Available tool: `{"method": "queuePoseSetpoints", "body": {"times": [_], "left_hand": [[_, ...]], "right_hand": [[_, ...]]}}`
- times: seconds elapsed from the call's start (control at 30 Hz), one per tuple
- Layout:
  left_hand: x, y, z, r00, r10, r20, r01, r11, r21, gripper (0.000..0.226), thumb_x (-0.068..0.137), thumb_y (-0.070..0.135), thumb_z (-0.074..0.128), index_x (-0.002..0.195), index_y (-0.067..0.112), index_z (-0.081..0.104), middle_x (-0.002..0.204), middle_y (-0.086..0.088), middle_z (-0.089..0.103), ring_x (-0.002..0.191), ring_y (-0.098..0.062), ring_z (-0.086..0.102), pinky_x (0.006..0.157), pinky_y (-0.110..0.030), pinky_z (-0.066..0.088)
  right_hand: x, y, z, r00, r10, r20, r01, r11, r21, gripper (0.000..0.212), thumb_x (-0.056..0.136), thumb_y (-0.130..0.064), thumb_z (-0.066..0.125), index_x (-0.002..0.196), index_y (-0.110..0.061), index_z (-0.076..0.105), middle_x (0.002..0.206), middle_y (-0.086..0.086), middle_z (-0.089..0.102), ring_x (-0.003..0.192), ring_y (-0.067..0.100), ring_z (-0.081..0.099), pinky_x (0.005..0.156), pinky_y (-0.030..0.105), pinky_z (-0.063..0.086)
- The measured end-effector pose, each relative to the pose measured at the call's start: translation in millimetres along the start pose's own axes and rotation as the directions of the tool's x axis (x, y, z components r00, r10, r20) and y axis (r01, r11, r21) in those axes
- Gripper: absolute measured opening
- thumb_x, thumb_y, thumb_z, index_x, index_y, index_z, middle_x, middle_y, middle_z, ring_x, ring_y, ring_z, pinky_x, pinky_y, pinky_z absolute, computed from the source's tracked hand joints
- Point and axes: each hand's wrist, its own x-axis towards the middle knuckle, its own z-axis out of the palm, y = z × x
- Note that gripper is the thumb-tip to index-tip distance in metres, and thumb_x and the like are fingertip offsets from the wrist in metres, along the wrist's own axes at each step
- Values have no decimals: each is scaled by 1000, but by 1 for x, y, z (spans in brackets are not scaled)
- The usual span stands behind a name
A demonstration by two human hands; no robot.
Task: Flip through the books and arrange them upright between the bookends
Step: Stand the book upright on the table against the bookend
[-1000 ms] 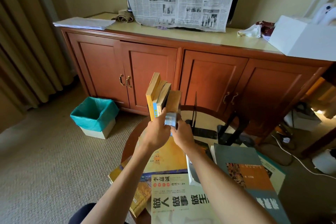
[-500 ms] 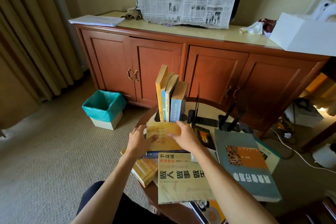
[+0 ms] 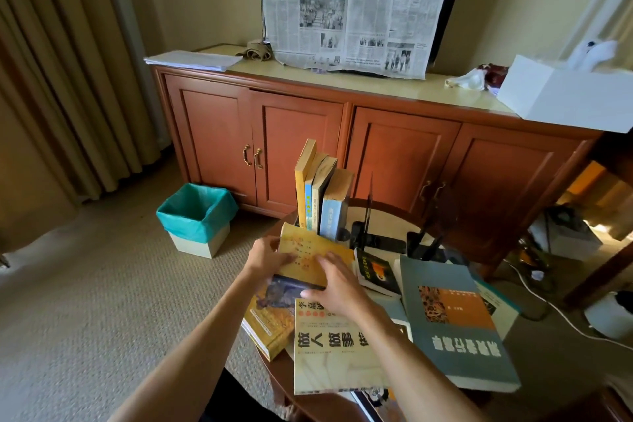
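Several books stand upright (image 3: 322, 195) at the far side of a small round table (image 3: 284, 373), next to a thin black bookend (image 3: 368, 212); a second black bookend (image 3: 424, 243) stands further right. A yellow paperback (image 3: 308, 250) lies tilted in front of them. My left hand (image 3: 265, 259) grips its left edge and my right hand (image 3: 337, 286) grips its right side, thumb at the lower edge. Under and around lie more books: a cream one with large characters (image 3: 329, 353), a grey-blue one (image 3: 455, 325), a small dark one (image 3: 375, 271), an ochre one (image 3: 270, 322).
A wooden sideboard (image 3: 342, 154) stands behind the table, with a newspaper (image 3: 349, 3) hanging over a screen and a white box (image 3: 565, 96) on top. A bin with a teal liner (image 3: 197, 216) sits on the carpet at left. White cables run at right.
My hands left the upright books, came back toward me and took hold of the yellow paperback, which is now lifted slightly off the pile.
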Motion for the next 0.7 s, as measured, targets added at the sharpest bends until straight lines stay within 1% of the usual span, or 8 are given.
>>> {"method": "queuePoseSetpoints", "body": {"times": [0.13, 0.23, 0.3, 0.4, 0.5, 0.57, 0.63, 0.7], "left_hand": [[-15, 29, -3, 996, 65, -53, -72, 989, -127, 50, 81, 4, 82, 124, 1, 57, 107, -12, 67, 87, -24, 70, 72, -40, 63], [-32, 50, -6, 986, 162, -43, -166, 974, -157, 51, 76, 7, 86, 117, 15, 55, 115, -13, 70, 100, -30, 72, 81, -53, 64], [-46, 66, -2, 958, 287, -22, -287, 950, -126, 54, 78, 7, 84, 124, 16, 56, 114, -9, 72, 101, -26, 72, 80, -51, 65], [-65, 88, 6, 902, 431, 11, -430, 901, -55, 53, 77, 14, 81, 125, 26, 59, 106, -1, 75, 93, -19, 74, 77, -46, 65], [-78, 99, 12, 865, 494, 85, -488, 869, -82, 55, 72, 40, 83, 123, 40, 62, 107, 8, 75, 87, -15, 76, 76, -45, 65], [-81, 101, 14, 851, 497, 167, -480, 867, -135, 65, 70, 58, 84, 128, 37, 63, 117, 7, 75, 91, -16, 78, 77, -47, 65], [-80, 102, 17, 830, 498, 250, -453, 865, -218, 74, 75, 62, 82, 137, 27, 62, 132, 3, 71, 103, -19, 76, 84, -53, 63], [-80, 105, 21, 806, 504, 310, -439, 861, -256, 76, 83, 61, 77, 144, 19, 58, 142, 0, 65, 121, -22, 69, 98, -55, 58]], "right_hand": [[1, -4, 8, 992, -73, -98, 64, 994, -89, 99, 86, -55, 66, 159, -22, 8, 166, 3, 13, 152, 26, 16, 122, 51, 16], [4, -6, 21, 937, -129, -325, 103, 990, -95, 98, 85, -40, 73, 158, -14, 13, 160, 12, 28, 144, 34, 35, 110, 55, 42], [6, -7, 25, 897, -58, -437, 82, 996, 35, 105, 82, -30, 77, 158, -20, 5, 159, 14, 26, 140, 37, 41, 97, 54, 53], [2, -9, 23, 869, 27, -494, 136, 947, 291, 111, 86, -19, 73, 155, -40, -11, 158, 12, 30, 133, 32, 50, 92, 47, 58], [-9, -9, 11, 851, 57, -521, 180, 902, 393, 89, 92, -15, 67, 158, -28, 9, 147, 9, 49, 119, 18, 63, 90, 17, 55], [-15, -6, 3, 816, 44, -576, 237, 884, 403, 78, 93, -11, 64, 156, -25, 19, 139, 7, 57, 119, 17, 62, 95, 23, 54], [-16, -2, -6, 793, 52, -607, 263, 869, 418, 76, 94, -5, 60, 157, -23, 21, 139, 7, 57, 121, 20, 62, 98, 33, 54], [-12, 1, -15, 791, 62, -608, 260, 866, 427, 75, 95, -3, 58, 157, -24, 21, 137, 9, 58, 118, 23, 63, 90, 20, 56]]}}
